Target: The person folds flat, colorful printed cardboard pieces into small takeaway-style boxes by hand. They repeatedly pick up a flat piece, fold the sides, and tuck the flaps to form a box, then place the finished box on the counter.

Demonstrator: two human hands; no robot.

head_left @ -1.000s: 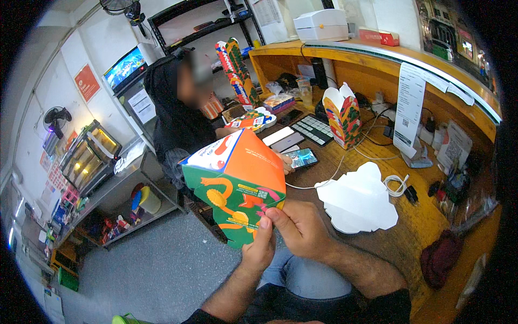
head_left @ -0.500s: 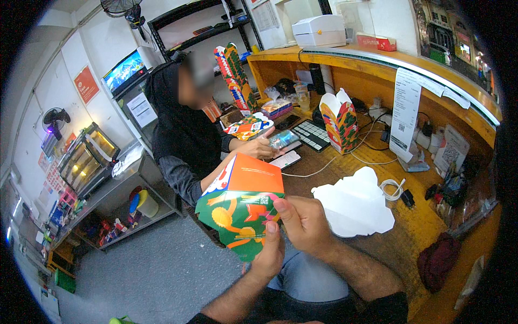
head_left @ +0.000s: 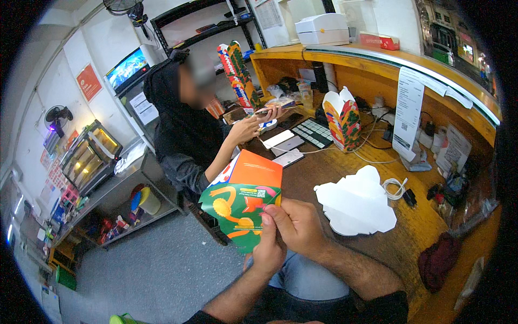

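A printed food carton, orange, green and yellow, is held tilted above my lap. My left hand grips its lower right edge, the thumb pressed against the green face. My right hand pinches the same edge just above, so the two thumbs almost meet. What the fingers behind the carton do is hidden. To the right of my hands a flat, unfolded white carton blank lies on the wooden desk. Farther back stands an opened-up carton with the same bright pattern.
At the left a person in black sits at the desk, hands around a thin item. Before them lie a keyboard and flat devices. A tall stack of nested cartons stands behind. A receipt hangs from the shelf; a coiled white cable lies at right.
The other person's hands have moved up and back, and the patterned carton before them no longer shows there. My carton has shifted slightly, with both hands still gripping it.
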